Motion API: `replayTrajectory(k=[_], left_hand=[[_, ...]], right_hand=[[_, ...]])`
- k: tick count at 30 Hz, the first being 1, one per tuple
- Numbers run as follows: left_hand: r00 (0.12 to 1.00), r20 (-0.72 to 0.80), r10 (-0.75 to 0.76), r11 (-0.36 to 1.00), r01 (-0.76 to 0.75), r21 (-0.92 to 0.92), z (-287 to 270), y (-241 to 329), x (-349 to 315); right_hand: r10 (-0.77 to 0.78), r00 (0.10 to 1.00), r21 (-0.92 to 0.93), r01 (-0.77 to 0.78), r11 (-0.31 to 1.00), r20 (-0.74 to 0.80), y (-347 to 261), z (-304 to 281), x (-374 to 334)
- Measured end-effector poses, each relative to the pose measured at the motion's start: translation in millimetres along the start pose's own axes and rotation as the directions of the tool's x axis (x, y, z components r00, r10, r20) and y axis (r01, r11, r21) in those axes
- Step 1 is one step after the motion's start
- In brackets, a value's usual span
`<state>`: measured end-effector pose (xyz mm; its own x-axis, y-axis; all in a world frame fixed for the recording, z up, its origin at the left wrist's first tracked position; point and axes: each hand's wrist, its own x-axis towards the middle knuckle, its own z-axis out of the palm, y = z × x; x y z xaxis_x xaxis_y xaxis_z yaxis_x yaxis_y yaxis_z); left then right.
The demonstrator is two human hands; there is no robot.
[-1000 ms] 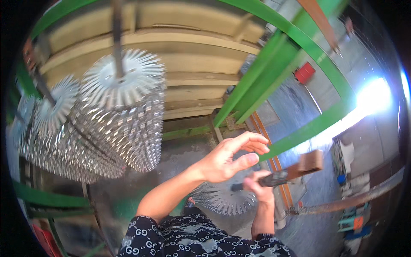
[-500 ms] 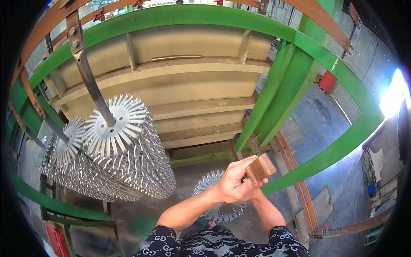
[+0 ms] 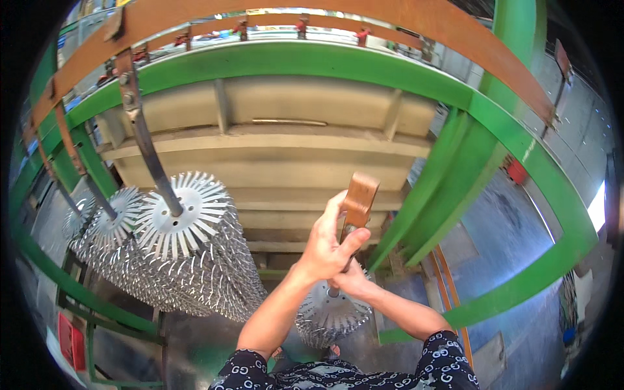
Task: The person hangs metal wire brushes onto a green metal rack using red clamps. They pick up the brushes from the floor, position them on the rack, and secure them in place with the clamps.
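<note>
In front of me I hold a hanging rod with a flat copper hook (image 3: 361,195) at its top. My left hand (image 3: 322,250) wraps the copper strip just below the bend, its thumb lying across the front near a bolt. Lower down, my right hand (image 3: 351,281) closes round the rod, its fingers partly hidden behind the left hand. Beneath my hands the rod runs into a round stack of silvery metal pieces (image 3: 333,309) fanned out like spokes. My forearms hide part of this stack.
At left, several similar spiky metal stacks (image 3: 185,214) hang by rods from a copper bar (image 3: 312,14). Ahead stands a ribbed beige tank wall (image 3: 273,166) behind a green rail (image 3: 292,60). A green post (image 3: 432,188) rises at right. A red crate (image 3: 70,341) sits low at left.
Both hands have moved up and forward with the hook, which now points away from me. My left hand's grip has loosened slightly, and the view has tilted upward, showing more of the copper bar.
</note>
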<state>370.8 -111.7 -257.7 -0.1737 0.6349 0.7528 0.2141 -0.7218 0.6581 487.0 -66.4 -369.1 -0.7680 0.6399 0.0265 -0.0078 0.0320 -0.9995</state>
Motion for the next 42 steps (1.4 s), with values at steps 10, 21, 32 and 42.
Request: replayTrajectory(k=[10,21,32,42], left_hand=[[0.955,-0.182,-0.234,0.958,0.258,0.122,-21.3,-8.9,47.1],[0.966,-0.246,-0.08,0.958,0.143,0.25,-44.5,50.9,124.3],[0.984,-0.165,-0.073,0.935,0.125,0.333,-55.3,83.1,148.1],[0.973,-0.172,-0.151,0.929,0.199,0.313,-58.0,82.5,129.6]], right_hand=[[0.035,0.985,0.021,-0.039,0.999,0.167,-152.7,-9.9,85.8],[-0.184,0.943,-0.026,0.198,0.98,0.278,-231.6,-0.5,120.7],[-0.235,0.901,-0.016,0.258,0.966,0.365,-268.6,1.5,120.0],[-0.198,0.915,-0.033,0.224,0.974,0.352,-250.0,9.6,113.8]])
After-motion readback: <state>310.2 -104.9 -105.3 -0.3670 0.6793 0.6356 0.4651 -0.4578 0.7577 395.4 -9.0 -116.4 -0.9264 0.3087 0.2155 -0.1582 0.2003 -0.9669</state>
